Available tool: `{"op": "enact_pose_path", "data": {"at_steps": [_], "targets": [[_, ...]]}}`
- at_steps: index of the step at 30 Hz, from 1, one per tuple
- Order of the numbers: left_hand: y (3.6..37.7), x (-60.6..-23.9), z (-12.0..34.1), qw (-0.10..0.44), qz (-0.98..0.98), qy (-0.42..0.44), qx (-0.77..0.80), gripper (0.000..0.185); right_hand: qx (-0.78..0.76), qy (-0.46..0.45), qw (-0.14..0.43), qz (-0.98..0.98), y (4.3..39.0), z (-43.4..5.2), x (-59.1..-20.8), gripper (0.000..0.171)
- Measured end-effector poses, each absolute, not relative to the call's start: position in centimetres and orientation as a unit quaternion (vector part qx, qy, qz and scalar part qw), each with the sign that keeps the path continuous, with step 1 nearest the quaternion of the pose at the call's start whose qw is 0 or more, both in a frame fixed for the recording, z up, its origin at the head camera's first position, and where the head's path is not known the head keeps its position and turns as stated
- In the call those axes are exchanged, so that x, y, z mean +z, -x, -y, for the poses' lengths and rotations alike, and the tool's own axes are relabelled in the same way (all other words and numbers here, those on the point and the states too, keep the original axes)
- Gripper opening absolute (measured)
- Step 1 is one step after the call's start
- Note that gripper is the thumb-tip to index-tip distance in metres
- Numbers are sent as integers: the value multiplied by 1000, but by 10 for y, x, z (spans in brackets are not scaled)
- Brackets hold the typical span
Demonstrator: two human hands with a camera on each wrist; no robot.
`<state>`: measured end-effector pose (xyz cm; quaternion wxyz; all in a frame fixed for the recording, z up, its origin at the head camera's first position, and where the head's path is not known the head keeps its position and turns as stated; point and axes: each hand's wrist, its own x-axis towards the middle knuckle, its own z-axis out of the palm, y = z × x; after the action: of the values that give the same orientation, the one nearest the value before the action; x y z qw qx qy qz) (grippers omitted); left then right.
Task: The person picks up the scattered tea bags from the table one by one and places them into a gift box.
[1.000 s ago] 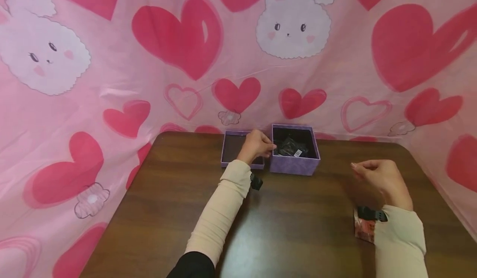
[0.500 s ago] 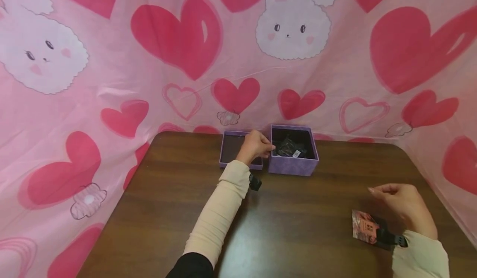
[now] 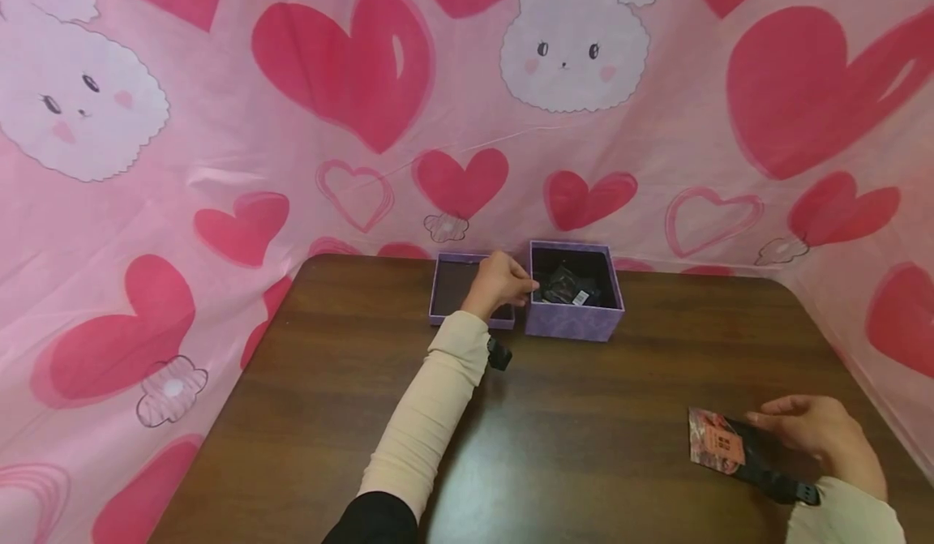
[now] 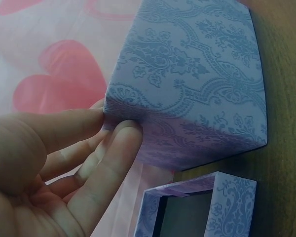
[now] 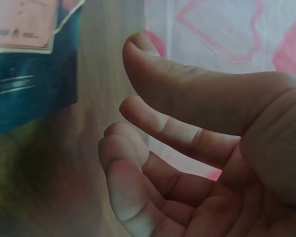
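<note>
With the left hand [image 3: 499, 283] pinching the purple box [image 3: 574, 301] corner at the surface's far edge, lower the loose, empty right hand [image 3: 824, 439] flat onto the packet [image 3: 718, 443] near the right edge.

No readable text anywhere, small pink printed packet [image 3: 717, 449] near the right front edge of the brown wooden table [image 3: 569, 414] carries lettering too blurred to read, white tag [image 3: 581, 299] inside the open purple patterned box [image 3: 574, 323] likewise illegible
</note>
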<state>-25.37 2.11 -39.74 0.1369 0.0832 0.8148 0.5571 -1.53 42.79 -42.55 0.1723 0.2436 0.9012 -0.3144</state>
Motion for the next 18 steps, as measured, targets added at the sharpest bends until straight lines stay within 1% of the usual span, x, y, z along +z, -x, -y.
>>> {"op": "enact_pose_path", "data": {"at_steps": [4,9,12,18], "targets": [[254,-397,-21,137,-813,-89,559,9,-306,-236,168,-907,15,-429,-433,72],[254,-398,-21,140,-812,-93,559,8,-292,-232,162,-914,16,-430,-440,66],[254,-398,-21,137,-812,-93,559,8,-282,-238,160,-916,18,-429,-441,58],[253,-397,-21,138,-812,-90,560,8,-266,-244,170,-917,18,-425,-440,34]]}}
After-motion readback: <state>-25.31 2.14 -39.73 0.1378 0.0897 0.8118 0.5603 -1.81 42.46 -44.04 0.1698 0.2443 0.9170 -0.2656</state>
